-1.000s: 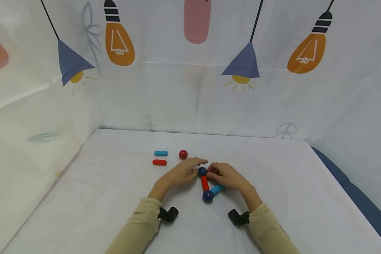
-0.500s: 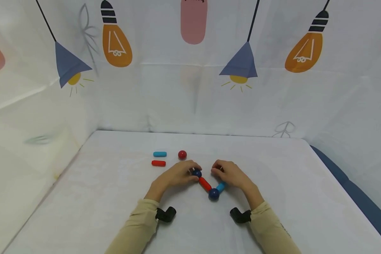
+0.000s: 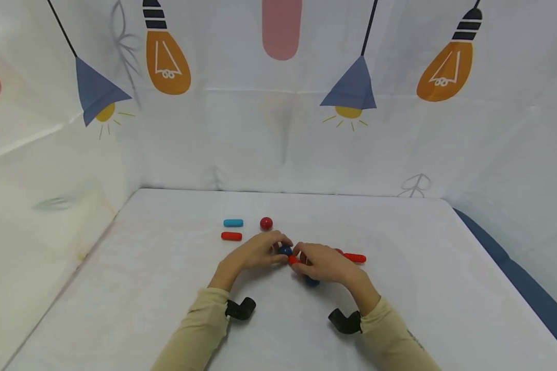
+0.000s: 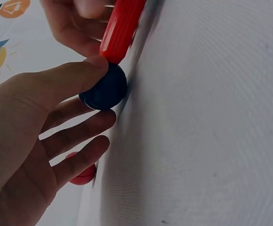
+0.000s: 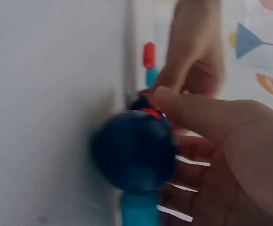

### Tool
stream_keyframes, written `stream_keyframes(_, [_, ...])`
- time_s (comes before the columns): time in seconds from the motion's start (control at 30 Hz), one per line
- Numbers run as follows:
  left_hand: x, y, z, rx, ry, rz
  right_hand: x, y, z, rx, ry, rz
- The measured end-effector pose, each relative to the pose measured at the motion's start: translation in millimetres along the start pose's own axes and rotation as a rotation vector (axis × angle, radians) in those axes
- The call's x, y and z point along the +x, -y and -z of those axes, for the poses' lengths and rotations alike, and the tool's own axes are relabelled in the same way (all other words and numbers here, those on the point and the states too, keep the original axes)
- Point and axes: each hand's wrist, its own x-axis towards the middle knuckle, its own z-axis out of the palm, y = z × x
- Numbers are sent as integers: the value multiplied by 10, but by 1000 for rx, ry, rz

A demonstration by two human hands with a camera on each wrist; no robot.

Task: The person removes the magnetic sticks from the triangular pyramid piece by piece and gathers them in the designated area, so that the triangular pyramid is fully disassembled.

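Note:
My left hand (image 3: 255, 252) grips a dark blue ball (image 4: 107, 89) between thumb and fingers. One end of a red rod (image 4: 122, 30) meets that ball. Curled over this rod, my right hand (image 3: 327, 263) pinches it with the thumb in front. At the rod's near end sits another dark blue ball (image 5: 134, 150), largely covered by the right hand in the head view. A light blue rod (image 5: 140, 209) joins this ball in the right wrist view. Just past the right hand, a red rod (image 3: 355, 257) shows beside a sliver of a red piece (image 3: 339, 251).
Beyond the left hand lie a loose red ball (image 3: 266, 223), a light blue rod (image 3: 233, 222) and a red rod (image 3: 231, 236). They rest on the white table (image 3: 167, 288), which ends at a printed cloth wall (image 3: 241, 144).
My right hand has moved left onto the red rod, uncovering the red rod at its right. Within the last second, the left hand took hold of the far blue ball, which shifted left.

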Motion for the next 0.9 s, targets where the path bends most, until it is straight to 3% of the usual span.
stream_keyframes(0.13, [9,-22,-5,64,-27,-12,20,25,-86,-30,29,-36])
stream_keyframes(0.23, [24,-41,4,128,-64,-16,21,22,-116,-26,46,-17])
stream_keyframes(0.43, [63,-81,168,145,-322,0,16,47,-106,-33,87,29])
stream_keyframes(0.53, [75,-91,278,144,-401,-8,27,54,-94,-24,74,8])
stream_keyframes(0.7, [88,-59,362,155,-414,5,35,65,-64,-8,79,-10])
stream_keyframes(0.9, [212,35,287,157,-332,24,-72,94,46,0,172,-25])
